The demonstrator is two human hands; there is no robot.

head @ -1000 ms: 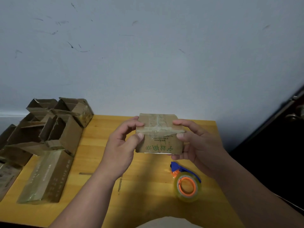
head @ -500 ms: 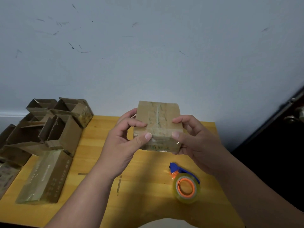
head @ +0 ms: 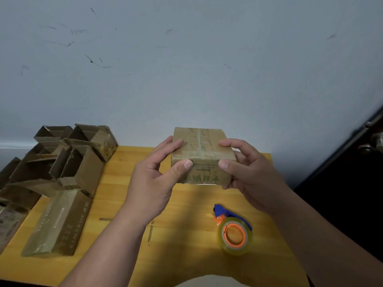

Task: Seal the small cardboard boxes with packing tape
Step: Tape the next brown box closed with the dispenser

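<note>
A small brown cardboard box (head: 204, 154) with clear tape over its top seam and green print on its near side is held above the wooden table (head: 186, 255). My left hand (head: 153, 179) grips its left side, thumb on the near face and fingers on top. My right hand (head: 246, 168) grips its right side the same way. A roll of clear packing tape (head: 235, 236) with an orange core and a blue cutter lies on the table below the box, near my right forearm.
Several open, unsealed cardboard boxes (head: 68, 158) are piled at the table's back left. A long taped box (head: 58, 222) lies flat at the front left. A pale wall stands right behind the table. A dark door with a handle (head: 373, 141) is at the right.
Both hands have tilted the box so its taped top faces up and raised it slightly. My thumbs have slid onto the near face. The tape roll has not moved.
</note>
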